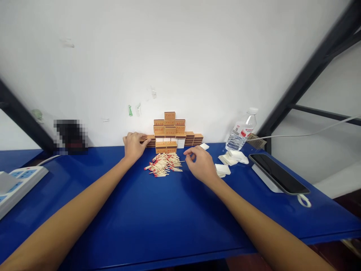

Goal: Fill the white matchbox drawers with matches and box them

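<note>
Several matchboxes (170, 130) with orange-brown faces are stacked in a stepped pile against the wall, one box alone at the top. My left hand (134, 146) is at the pile's left end, thumb and fingers closed around a matchbox (150, 141) in the low row. A heap of loose matches (163, 164) with red heads lies in front of the pile. Just right of the heap is my right hand (200, 162), its thumb and index finger curled close together. Whether a match is between those fingertips I cannot make out.
Small white trays (231, 158) lie in loose groups to the right. Behind them a water bottle (242, 130) leans against the wall. A phone (278, 173) rests near the right edge of the blue table (158, 222). A power strip (21, 186) sits at the left.
</note>
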Available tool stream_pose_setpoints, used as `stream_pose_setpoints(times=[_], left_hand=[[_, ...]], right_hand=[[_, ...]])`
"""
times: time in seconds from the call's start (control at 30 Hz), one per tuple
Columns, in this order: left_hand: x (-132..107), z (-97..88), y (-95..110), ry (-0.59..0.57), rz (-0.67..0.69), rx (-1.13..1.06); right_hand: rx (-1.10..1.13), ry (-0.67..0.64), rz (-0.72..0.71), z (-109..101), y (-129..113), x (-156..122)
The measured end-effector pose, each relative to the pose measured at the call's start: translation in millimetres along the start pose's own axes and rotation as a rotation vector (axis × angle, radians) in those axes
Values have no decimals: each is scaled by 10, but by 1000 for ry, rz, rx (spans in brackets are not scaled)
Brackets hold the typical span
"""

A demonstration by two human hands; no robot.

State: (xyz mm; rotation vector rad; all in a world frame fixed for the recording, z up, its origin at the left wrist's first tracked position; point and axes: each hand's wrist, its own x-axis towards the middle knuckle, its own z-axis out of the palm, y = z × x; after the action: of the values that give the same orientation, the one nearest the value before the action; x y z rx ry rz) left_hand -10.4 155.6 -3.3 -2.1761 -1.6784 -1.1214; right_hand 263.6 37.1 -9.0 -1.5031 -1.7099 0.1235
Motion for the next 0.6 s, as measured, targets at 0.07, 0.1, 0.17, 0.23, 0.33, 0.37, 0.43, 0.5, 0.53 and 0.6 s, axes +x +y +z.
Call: stream_pose_setpoints(times=[0.07, 0.1, 0.17, 0.23, 0.33, 0.37, 0.43, 0.5, 0.53, 0.6], left_hand=[[-18, -100, 10, 22, 11, -19], [-43, -172, 13, 33, 19, -30], [-133, -337, 14, 39, 55, -59], [-273, -489, 8, 26, 104, -92], [-511, -615, -10, -17, 217, -197], [-577, -629, -17, -46, 247, -227], [-672, -634, -23, -96, 311, -223], [-715, -629, -17, -120, 391, -178], [-723, -629, -9, -119, 432, -154], [-725, -634, 14, -108, 502, -112]], right_hand=[[-4, 7, 73, -68, 91, 109], [-7, 19, 115, -117, 157, 190], [-15, 43, 222, -225, 317, 394], [-18, 51, 320, -318, 478, 626], [-35, 53, 426, -355, 641, 940], [-43, 51, 451, -334, 666, 1021], [-57, 39, 485, -248, 678, 1145], [-63, 14, 511, -127, 657, 1229], [-64, 0, 522, -66, 641, 1262], [-59, -23, 540, 32, 604, 1315]])
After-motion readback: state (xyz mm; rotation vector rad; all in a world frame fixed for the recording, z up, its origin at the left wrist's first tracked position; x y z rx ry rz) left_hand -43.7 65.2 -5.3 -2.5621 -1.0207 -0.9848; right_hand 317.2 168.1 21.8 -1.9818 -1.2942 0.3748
